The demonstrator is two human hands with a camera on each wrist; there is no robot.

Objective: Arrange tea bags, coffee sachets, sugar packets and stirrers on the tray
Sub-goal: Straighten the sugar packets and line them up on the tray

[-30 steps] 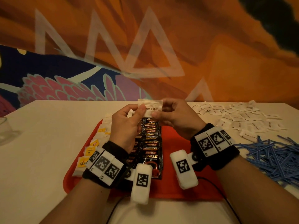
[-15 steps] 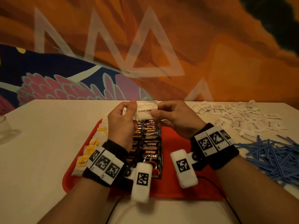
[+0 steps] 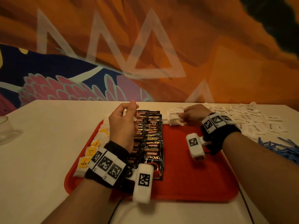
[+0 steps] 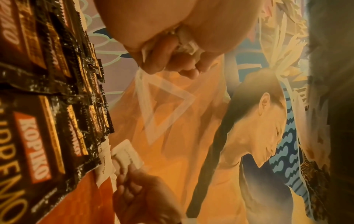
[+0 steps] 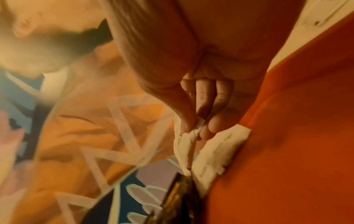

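Note:
A red tray (image 3: 194, 175) holds a column of yellow-tagged tea bags (image 3: 90, 151) on its left and two columns of black coffee sachets (image 3: 152, 136) in its middle. My right hand (image 3: 186, 115) pinches a white sugar packet (image 3: 175, 113) low over the tray's far edge, just right of the coffee. Another sugar packet (image 3: 175, 122) lies flat on the tray beneath it. In the right wrist view thumb and fingers pinch the packet (image 5: 184, 145) beside the lying one (image 5: 218, 151). My left hand (image 3: 127, 113) hovers over the coffee, fingers curled round several white packets (image 4: 186, 42).
A loose heap of white sugar packets (image 3: 242, 117) covers the table at the far right. Blue stirrers (image 3: 278, 147) are piled nearer on the right. A clear glass (image 3: 6, 128) stands at the left edge. The tray's right half is bare red.
Both hands held the sugar packets together above the coffee. Now my right hand has moved right and down with one packet to the tray's far edge; the left keeps the others.

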